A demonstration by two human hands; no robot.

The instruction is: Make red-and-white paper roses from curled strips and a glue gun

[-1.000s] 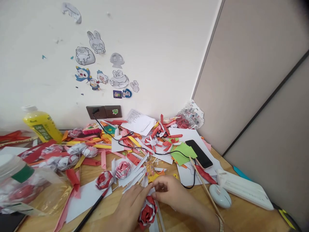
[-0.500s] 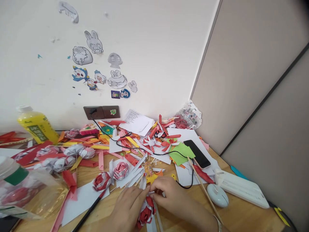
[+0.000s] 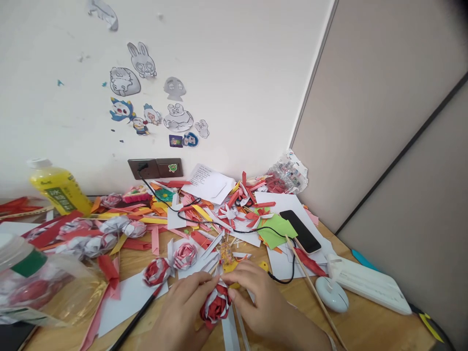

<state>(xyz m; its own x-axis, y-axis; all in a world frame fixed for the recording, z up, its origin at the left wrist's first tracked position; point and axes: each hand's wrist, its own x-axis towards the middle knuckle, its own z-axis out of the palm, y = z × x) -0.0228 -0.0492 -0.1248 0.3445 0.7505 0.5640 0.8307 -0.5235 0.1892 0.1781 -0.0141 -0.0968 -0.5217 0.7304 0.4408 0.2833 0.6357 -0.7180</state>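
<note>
A red and white folded paper rose (image 3: 216, 304) is held between my two hands near the front of the desk. My left hand (image 3: 185, 309) grips its left side, thumb below and fingers over the upper edge. On the other side, my right hand (image 3: 256, 297) pinches the rose's upper right edge with thumb and forefinger. A white paper strip (image 3: 229, 331) lies beneath the flower. Two more paper roses, one red and white (image 3: 157, 271) and one pink and white (image 3: 185, 256), rest just beyond my left hand.
Coloured paper strips (image 3: 197, 214) and a black cable cover the desk's back. At left stand a yellow drink bottle (image 3: 60, 190) and a clear plastic jar (image 3: 47, 287). A phone (image 3: 300, 231), a wooden stick (image 3: 316, 292), a mouse (image 3: 331, 294) and a white device (image 3: 369, 282) lie right.
The rose has come up and a little left, its face now showing more between my hands. My left fingers have shifted to its side, and the view has moved slightly.
</note>
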